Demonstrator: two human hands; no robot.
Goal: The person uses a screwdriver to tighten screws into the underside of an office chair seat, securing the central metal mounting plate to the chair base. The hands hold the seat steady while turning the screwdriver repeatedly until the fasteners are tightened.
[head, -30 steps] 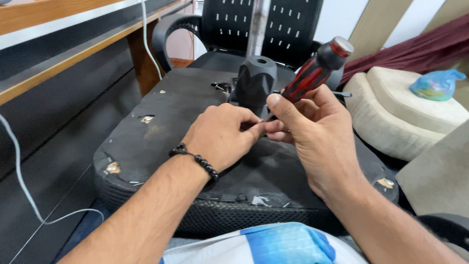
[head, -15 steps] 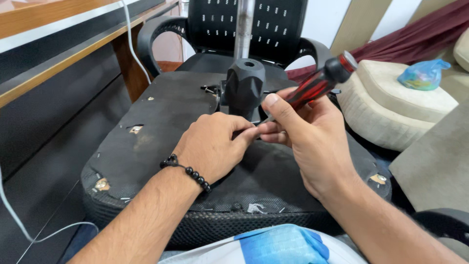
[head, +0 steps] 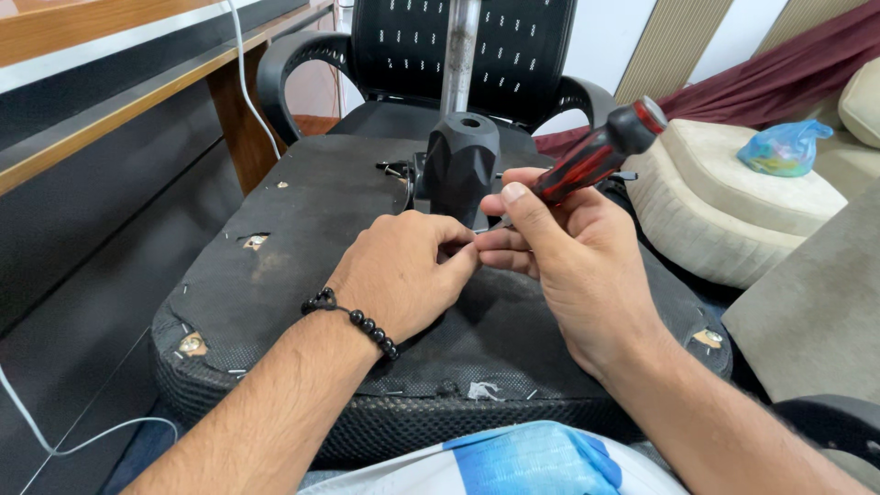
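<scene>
Holding: right hand (head: 568, 266) grips one red-black screwdriver (head: 596, 151).
Pinching: left hand (head: 399, 280), fingers narrow, contents unclear.
Seat: one upturned chair base (head: 302, 220), black post (head: 458, 165) central.

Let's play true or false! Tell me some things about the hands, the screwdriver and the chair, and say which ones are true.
1. The right hand holds a red and black screwdriver. True.
2. The left hand wears a black bead bracelet on its wrist. True.
3. The upturned chair seat is bright yellow. False: it is black, with torn spots at the edges.
4. The plastic bag lies on the chair seat. False: it lies on a cream cushion to the right.
5. The two hands are far apart. False: their fingertips meet.
</scene>
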